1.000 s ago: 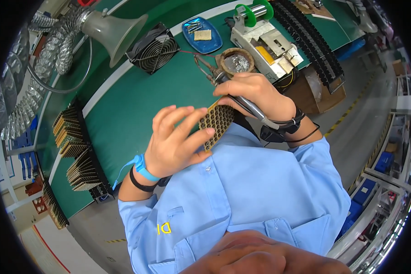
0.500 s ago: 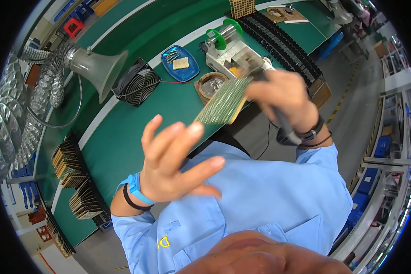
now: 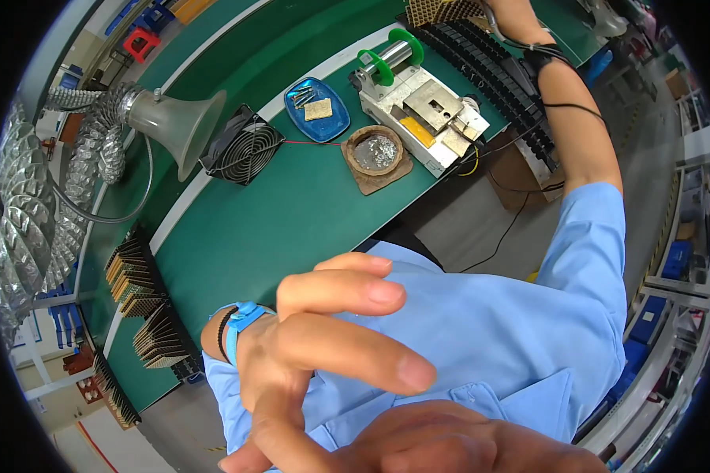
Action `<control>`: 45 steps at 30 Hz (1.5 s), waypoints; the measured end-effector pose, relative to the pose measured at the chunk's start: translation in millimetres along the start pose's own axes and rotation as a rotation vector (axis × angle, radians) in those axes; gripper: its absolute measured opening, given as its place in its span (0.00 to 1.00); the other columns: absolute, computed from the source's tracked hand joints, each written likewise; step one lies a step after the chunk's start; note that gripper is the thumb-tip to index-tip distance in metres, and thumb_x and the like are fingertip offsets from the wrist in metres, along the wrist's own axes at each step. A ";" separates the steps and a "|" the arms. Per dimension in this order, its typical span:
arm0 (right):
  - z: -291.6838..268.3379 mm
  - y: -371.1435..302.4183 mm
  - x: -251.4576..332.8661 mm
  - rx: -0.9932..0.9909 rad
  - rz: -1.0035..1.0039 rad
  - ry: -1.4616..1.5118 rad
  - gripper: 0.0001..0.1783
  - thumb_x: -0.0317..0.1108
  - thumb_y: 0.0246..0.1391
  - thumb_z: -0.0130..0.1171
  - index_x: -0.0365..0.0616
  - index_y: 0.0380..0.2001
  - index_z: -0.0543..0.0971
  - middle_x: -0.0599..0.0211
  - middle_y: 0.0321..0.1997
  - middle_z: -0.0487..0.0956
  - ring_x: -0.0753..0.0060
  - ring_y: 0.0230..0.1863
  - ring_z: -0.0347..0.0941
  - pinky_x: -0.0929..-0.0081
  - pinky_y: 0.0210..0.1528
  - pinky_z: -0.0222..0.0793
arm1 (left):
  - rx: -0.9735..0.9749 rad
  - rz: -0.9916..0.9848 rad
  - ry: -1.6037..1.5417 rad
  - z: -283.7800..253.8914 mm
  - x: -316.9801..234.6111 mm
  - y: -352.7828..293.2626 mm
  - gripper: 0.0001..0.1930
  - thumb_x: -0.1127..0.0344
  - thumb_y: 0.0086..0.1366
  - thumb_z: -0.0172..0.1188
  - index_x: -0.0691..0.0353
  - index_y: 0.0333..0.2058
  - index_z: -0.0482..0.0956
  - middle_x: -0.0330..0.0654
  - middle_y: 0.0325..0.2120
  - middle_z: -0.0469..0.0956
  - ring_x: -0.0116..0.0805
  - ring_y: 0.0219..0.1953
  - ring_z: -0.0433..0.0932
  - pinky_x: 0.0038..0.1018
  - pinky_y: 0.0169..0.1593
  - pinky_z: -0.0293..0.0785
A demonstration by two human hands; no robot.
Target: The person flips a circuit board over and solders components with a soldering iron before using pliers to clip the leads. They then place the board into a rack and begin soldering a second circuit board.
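Note:
My left hand (image 3: 315, 347) is raised close in front of my blue shirt, fingers loosely bent and apart, holding nothing. At the far right my right arm stretches out to the upper edge of the view. There my right hand (image 3: 515, 17) is over the black slotted rack (image 3: 481, 75), beside several tan circuit board panels (image 3: 450, 11) standing in it. A dark handle, seemingly a soldering iron (image 3: 493, 22), shows against the right hand, and its cable runs back along the wrist and forearm. The fingertips are cut off by the frame edge.
A white solder-wire machine (image 3: 410, 102) carries a green-flanged spool. Beside it are a round solder pot (image 3: 375, 150), a blue tray (image 3: 317, 130) and a black fan (image 3: 244, 150). A fume funnel (image 3: 177, 126) stands left; racked panels (image 3: 138, 284) line the table's left edge.
My right hand has moved from mid-table out to the far rack, and the green board panel is no longer in front of me. My left hand has come nearer my chest and the camera.

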State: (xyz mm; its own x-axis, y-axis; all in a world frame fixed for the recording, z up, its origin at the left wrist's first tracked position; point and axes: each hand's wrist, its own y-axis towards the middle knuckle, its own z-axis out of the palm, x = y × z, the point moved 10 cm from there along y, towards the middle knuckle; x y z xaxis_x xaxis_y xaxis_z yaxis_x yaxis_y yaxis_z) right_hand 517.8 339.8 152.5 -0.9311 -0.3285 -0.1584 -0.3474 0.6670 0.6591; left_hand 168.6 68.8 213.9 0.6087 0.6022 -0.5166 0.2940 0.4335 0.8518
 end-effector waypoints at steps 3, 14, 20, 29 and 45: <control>37.3 9.5 6.0 0.119 -0.055 -0.001 0.06 0.33 0.52 0.56 0.49 0.34 0.78 0.51 0.24 0.76 0.43 0.30 0.76 0.54 0.33 0.71 | 0.093 -0.094 0.015 1.1 -0.1 -3.6 0.34 0.30 0.70 0.19 0.31 0.41 0.78 0.54 0.48 0.74 0.59 0.60 0.62 0.61 0.60 0.59; 76.1 10.2 -6.6 0.186 -0.039 0.022 0.07 0.33 0.51 0.54 0.50 0.35 0.77 0.49 0.29 0.77 0.41 0.35 0.76 0.52 0.38 0.72 | 0.263 -0.239 -0.091 9.6 21.3 0.7 0.27 0.31 0.71 0.23 0.22 0.45 0.75 0.44 0.51 0.71 0.55 0.65 0.56 0.64 0.62 0.56; 44.2 2.2 3.3 -0.296 -0.339 0.664 0.07 0.33 0.51 0.55 0.51 0.36 0.77 0.48 0.30 0.77 0.42 0.36 0.76 0.52 0.38 0.72 | 0.280 -0.259 -0.097 13.0 21.8 3.1 0.27 0.31 0.72 0.23 0.23 0.45 0.75 0.45 0.52 0.71 0.56 0.65 0.56 0.64 0.62 0.55; 106.5 12.4 -22.2 0.236 0.022 0.018 0.08 0.35 0.53 0.55 0.51 0.37 0.78 0.49 0.34 0.78 0.43 0.39 0.77 0.54 0.40 0.74 | 0.260 -0.105 -0.123 -0.7 21.5 6.1 0.39 0.23 0.66 0.22 0.41 0.39 0.80 0.62 0.49 0.73 0.63 0.62 0.59 0.62 0.60 0.55; 166.0 10.2 -71.8 0.315 0.130 0.157 0.26 0.27 0.59 0.46 0.47 0.62 0.72 0.47 0.65 0.70 0.48 0.65 0.67 0.60 0.67 0.63 | -0.538 -0.386 0.660 -181.9 -57.6 -108.9 0.27 0.42 0.73 0.45 0.60 0.52 0.73 0.52 0.57 0.70 0.47 0.63 0.66 0.44 0.64 0.60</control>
State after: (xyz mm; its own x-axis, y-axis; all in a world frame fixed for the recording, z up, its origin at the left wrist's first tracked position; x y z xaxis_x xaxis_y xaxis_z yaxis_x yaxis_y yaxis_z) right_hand 562.7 481.3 48.6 -0.9498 -0.3099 0.0426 -0.2674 0.8749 0.4038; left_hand -32.6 108.9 135.1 -0.0503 0.5389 -0.8409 -0.0925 0.8358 0.5412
